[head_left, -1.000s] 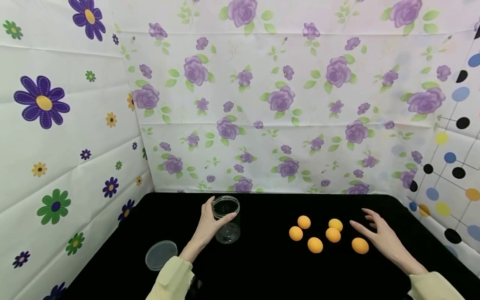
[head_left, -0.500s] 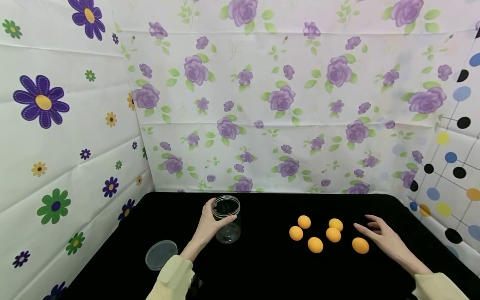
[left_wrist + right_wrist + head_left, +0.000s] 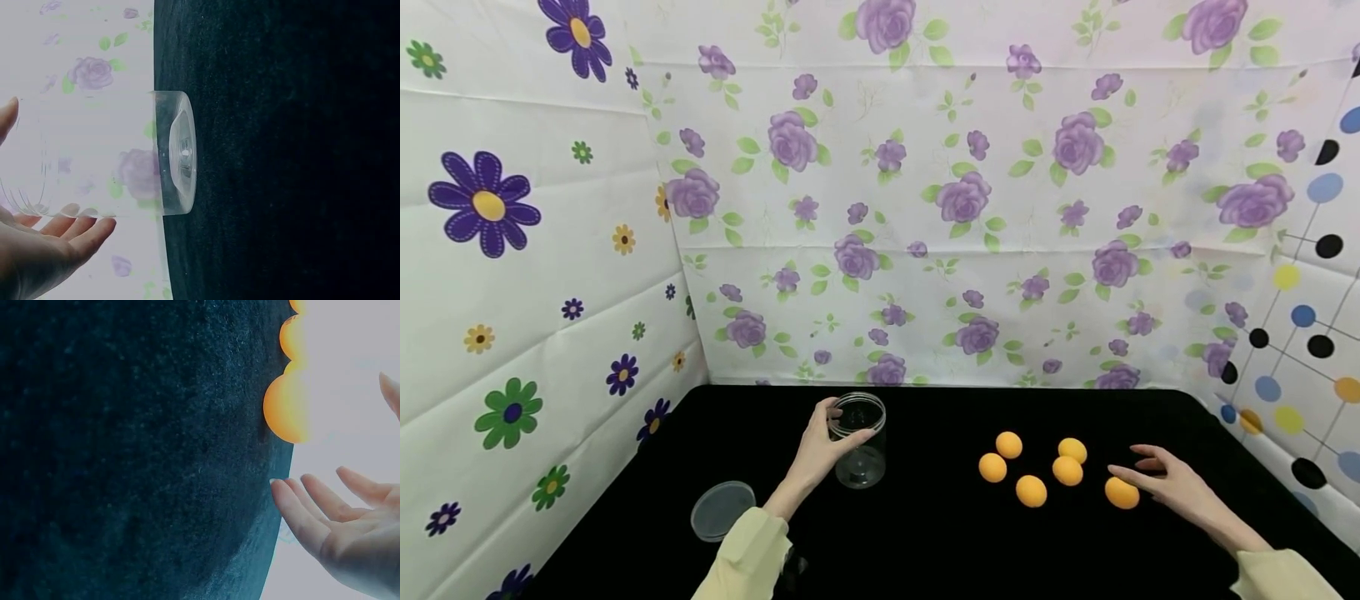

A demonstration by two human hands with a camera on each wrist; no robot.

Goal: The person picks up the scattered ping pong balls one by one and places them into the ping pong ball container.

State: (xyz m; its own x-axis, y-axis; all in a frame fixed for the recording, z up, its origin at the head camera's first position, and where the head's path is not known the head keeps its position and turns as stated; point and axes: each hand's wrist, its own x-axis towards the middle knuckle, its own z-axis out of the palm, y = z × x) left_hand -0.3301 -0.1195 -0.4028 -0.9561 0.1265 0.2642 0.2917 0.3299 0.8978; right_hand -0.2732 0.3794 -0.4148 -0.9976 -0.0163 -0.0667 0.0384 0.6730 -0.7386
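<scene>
1. My left hand (image 3: 820,450) held the clear jar (image 3: 859,440) near its rim, fingers curled around it, so that it stood upright and steady on the black surface (image 3: 925,533).
2. The jar had no cover; its lid (image 3: 722,510) lay flat on the surface, well apart to the left.
3. My right hand (image 3: 1172,487) was wide, the fingers relaxed, just beside the nearest orange ball (image 3: 1122,492); I cannot tell if it touched it.
4. Four other balls (image 3: 1031,490) lay between the two hands.
</scene>
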